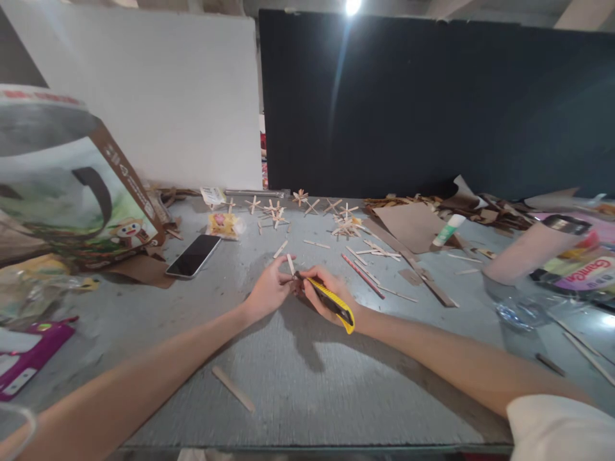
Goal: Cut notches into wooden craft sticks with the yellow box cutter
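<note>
Near the middle of the grey table, my left hand (270,289) pinches a short pale wooden stick (291,264), which points up and away. My right hand (327,291) is wrapped round a yellow and black utility knife (336,304). The knife's front end meets the stick between my hands; the blade itself is too small to make out. A single wooden stick (233,388) lies nearer the table's front edge. Beyond my hands are several crossed-stick shapes (276,214) and a group of loose sticks (379,250).
A phone (193,256) and a large printed bag (91,198) are at the left. A yellow packet (223,225) lies behind. Toward the right are a red striped stick (362,276), cardboard (408,224), a glue stick (448,230) and a pink tumbler (533,250).
</note>
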